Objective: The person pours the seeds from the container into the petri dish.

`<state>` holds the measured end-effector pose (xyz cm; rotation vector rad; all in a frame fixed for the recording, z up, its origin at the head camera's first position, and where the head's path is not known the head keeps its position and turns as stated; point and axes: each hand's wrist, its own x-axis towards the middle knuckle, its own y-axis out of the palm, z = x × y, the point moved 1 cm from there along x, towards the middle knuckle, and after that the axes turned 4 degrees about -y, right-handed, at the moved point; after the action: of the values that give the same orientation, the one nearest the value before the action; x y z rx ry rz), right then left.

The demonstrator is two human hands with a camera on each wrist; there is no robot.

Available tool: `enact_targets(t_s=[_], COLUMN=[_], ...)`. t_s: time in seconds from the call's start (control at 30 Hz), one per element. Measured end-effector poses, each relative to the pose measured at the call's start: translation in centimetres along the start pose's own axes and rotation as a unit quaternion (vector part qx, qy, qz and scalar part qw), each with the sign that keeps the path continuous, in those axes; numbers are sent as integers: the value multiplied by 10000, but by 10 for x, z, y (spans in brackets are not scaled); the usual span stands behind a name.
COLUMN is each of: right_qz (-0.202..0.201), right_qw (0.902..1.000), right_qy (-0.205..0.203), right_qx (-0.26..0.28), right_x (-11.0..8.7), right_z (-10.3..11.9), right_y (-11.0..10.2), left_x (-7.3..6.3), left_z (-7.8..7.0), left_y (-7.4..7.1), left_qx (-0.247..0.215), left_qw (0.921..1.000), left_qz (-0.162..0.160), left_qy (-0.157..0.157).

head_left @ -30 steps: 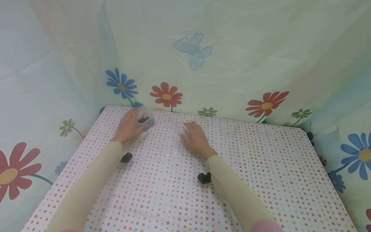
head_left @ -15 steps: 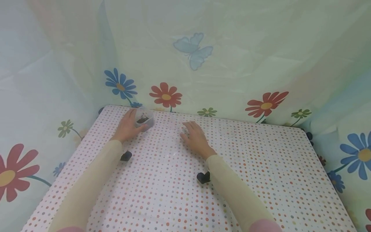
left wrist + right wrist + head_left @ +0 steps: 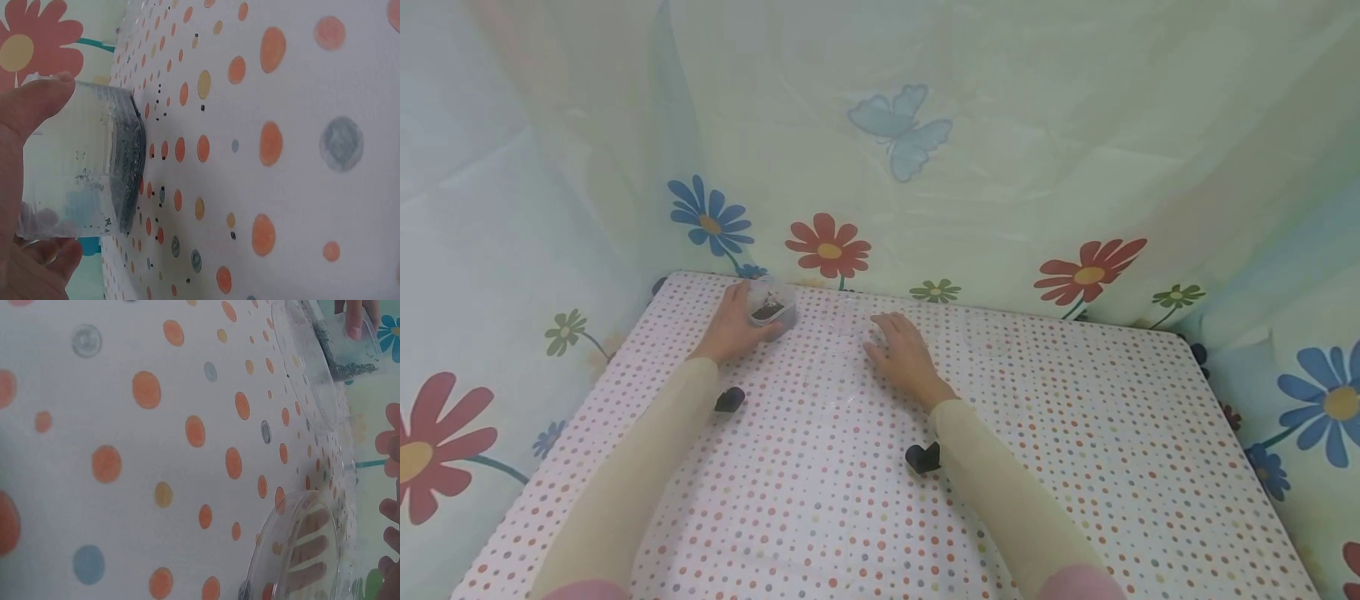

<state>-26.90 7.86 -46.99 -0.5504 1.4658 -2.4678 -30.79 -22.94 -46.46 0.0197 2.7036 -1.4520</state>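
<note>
With both arms stretched forward, I have the left hand [image 3: 730, 327] gripping a clear container [image 3: 785, 320], the right hand [image 3: 907, 357] slack-fingered, empty, near a clear round dish [image 3: 289, 550].

Left hand [image 3: 732, 332] grips a clear tub [image 3: 785, 318] with dark contents [image 3: 768, 310], right hand [image 3: 904, 357] above the dotted tabletop [image 3: 1075, 467]

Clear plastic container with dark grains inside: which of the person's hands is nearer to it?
The left hand: its thumb and fingers hold the clear plastic container. The right hand is off to the container's right, not touching it.
</note>
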Motion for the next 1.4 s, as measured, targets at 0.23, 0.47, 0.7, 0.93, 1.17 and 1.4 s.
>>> enact_targets(t_s=[0.23,0.47,0.7,0.93,1.17,1.4], right_qz=[70,155,169,218,299,238], right_qw=[9999,9996,9994,9990,9989,9996], right_qy=[49,217,277,322,353,145], right_qx=[72,120,142,210,85,25], right_x=[3,8,16,25,29,35], right_z=[1,1,-3,-11,-18,-19], right_y=[-2,-2,3,4,9,11], left_x=[4,7,8,10,10,12], left_z=[0,7,11,7,2,4], left_y=[4,10,17,17,19,18], left_qx=[-197,-223,-288,-311,-231,-155], left_qw=[9998,9997,9996,9994,9996,9995], left_qz=[1,4,12,-93,-154,-194], left_qy=[10,-41,5,-81,-91,-202])
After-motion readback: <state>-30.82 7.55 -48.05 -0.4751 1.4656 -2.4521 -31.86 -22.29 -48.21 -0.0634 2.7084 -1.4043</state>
